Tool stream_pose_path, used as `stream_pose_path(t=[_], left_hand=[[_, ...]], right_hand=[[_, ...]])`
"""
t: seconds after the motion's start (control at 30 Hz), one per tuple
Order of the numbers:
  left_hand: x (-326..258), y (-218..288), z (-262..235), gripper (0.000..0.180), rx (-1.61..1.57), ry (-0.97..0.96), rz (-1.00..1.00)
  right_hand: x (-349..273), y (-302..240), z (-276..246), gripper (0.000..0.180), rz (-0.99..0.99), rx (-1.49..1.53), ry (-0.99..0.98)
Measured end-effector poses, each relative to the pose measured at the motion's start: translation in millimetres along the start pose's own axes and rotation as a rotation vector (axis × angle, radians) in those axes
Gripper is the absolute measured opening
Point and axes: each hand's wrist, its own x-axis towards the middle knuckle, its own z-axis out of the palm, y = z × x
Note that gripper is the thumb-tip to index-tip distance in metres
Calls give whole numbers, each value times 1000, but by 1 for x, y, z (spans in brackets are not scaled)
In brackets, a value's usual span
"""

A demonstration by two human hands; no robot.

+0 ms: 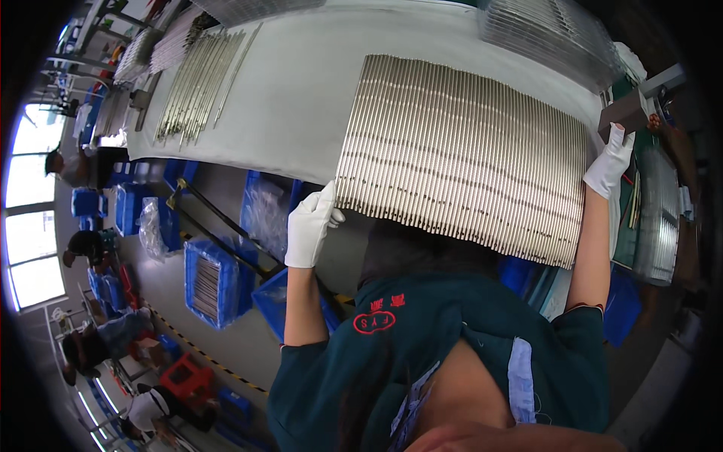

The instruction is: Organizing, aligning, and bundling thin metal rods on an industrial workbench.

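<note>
A wide row of thin silvery metal rods [467,151] lies side by side on the pale table [290,90], their near ends hanging toward my body. My left hand [310,227], in a white glove, is at the near left corner of the row. Its fingers are curled against the outermost rods, and some are hidden by them. Beyond the row's right edge my right hand [608,167], also gloved, is closed on a brown-grey block [623,114]. One fingertip is bare there; the block's far side is hidden.
A looser batch of rods [199,83] lies at the table's far left. Clear plastic trays [550,38] stand at the far right, with another ribbed tray [659,218] beside my right arm. Blue crates [218,282] stand on the floor at left, where other people work in the distance.
</note>
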Motion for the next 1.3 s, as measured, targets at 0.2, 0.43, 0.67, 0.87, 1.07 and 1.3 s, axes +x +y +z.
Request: stream_pose_path(t=[0.2,0.43,0.67,0.87,1.07,1.3], left_hand=[[-5,6,-19,45,117,242,197],[9,15,-33,60,687,317,1130],[13,32,11,98,1033,-14,1120],[27,32,14,94,1030,-56,1191],[11,46,27,97,1018,-217,1133],[12,52,39,91,997,-265,1189]], right_hand=[[3,-1,-1,53,18,62,4],[6,-6,-1,61,-12,-10,5],[11,4,-6,59,-13,-56,18],[5,-9,1,52,-57,-37,21],[4,-7,5,48,-40,24,13],[3,-10,6,52,-24,-18,16]])
